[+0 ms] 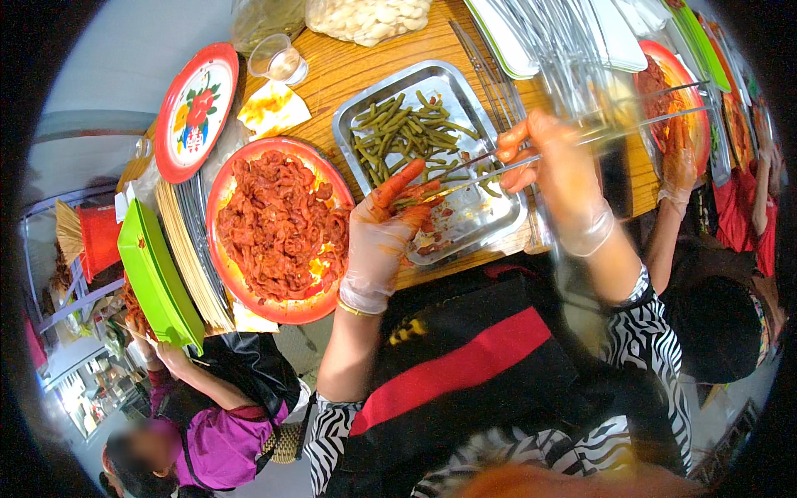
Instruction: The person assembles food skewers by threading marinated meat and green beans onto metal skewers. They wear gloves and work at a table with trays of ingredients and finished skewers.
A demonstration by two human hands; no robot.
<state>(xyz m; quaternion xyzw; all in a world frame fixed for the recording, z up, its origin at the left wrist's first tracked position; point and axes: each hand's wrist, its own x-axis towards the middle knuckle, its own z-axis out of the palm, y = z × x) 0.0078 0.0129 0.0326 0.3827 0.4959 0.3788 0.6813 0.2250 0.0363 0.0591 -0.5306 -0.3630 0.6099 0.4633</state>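
Note:
Gloved and stained red, my left hand (385, 233) pinches green bean pieces and red marinated meat at the front ends of metal skewers. My right hand (542, 155), also gloved and blurred, grips the same metal skewers (635, 119) along their length; they reach out past it to the right. Beneath both hands lies a steel tray (457, 246) with cut green beans (401, 134) and scraps of meat. Left of my left hand, a red-rimmed enamel plate (219, 274) holds a heap of marinated meat strips (283, 227).
Loose skewers (489, 75) and a bundle of metal skewers (560, 43) lie beyond the tray. A floral plate (198, 112), plastic cup (278, 60), bag of pale slices (370, 18), wooden skewers (187, 249) and green tray (155, 274) stand around. Co-workers sit at both sides.

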